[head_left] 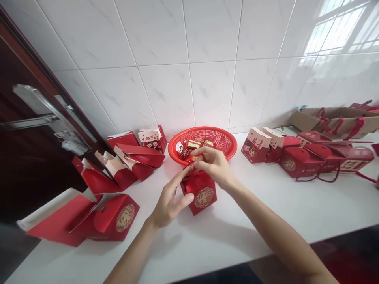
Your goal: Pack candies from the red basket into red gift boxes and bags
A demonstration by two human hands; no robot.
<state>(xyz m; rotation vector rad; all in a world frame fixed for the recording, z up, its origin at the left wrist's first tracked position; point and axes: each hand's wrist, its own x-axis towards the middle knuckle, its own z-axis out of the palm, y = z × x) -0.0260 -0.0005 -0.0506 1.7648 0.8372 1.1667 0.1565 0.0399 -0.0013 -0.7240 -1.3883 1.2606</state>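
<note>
A red gift box (pixel 203 197) with a round gold emblem stands on the white table in front of me. My left hand (pixel 168 202) is closed about its left side, thumb on the front and fingers reaching to the top. Over the box's top my right hand (pixel 216 165) is pinched, fingertips meeting those of the left. Whatever lies between the right fingertips is too small and covered to make out. Just behind the box sits a red plastic basket (pixel 230 149) with wrapped sweets (pixel 204 145) in it, partly hidden by my right hand.
Several red boxes, some with raised flaps, stand at the left, including an emblem box (pixel 126 219). Small printed boxes (pixel 256 146) and corded red boxes (pixel 304 161) line the right. A cardboard box (pixel 340 118) with ribbons is behind them. A door handle (pixel 32 121) juts out left; tiled wall behind.
</note>
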